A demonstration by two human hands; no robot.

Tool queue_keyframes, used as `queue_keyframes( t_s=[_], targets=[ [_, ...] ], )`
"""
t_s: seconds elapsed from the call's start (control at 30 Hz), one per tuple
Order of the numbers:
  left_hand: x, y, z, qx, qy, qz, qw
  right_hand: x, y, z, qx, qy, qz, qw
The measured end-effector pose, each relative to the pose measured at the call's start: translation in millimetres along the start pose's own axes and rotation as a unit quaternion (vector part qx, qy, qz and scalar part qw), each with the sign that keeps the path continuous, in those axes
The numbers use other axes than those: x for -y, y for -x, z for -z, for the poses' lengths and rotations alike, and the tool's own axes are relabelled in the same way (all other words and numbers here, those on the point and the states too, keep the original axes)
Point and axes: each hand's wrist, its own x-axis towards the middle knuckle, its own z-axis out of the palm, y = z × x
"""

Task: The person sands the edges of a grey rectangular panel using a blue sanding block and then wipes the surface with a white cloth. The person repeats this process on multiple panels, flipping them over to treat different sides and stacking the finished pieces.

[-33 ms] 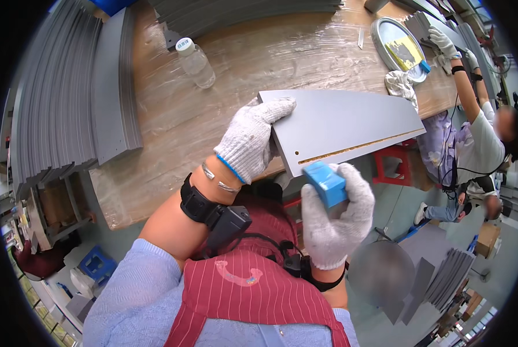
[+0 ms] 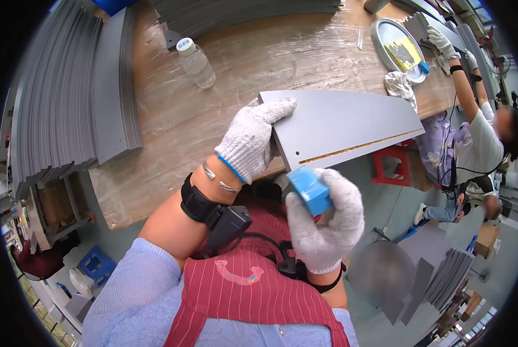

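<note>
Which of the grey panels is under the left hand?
The single grey flat panel overhanging the table edge; the other panels sit stacked at the table's left and far sides.

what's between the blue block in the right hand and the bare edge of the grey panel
Nothing visible. The right hand grips the blue block just below the grey panel, whose bare edge faces it with open air between. The left hand presses on the panel's near end, off to the side.

Bright, even overhead light; soft shadows. Glare on plastic-wrapped wooden table (image 2: 305, 52) toward far edge. Strong fisheye bending, black vignette at corners. Centre sharp, rim slightly soft.
</note>
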Motion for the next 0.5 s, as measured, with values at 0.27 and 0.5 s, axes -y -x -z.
queue_keyframes(
  t_s=[0.27, 0.5],
  targets=[
    [7.4, 8.2, -12.7, -0.014, 0.076, 0.051, 0.996, 4.0, 5.6, 22.5, -0.123, 0.085, 0.040, 0.988],
    [6.3, 21.2, -35.6, -0.002, 0.130, 0.087, 0.988, 17.0, 0.8, 25.9, -0.078, 0.175, 0.125, 0.974]
  ],
)
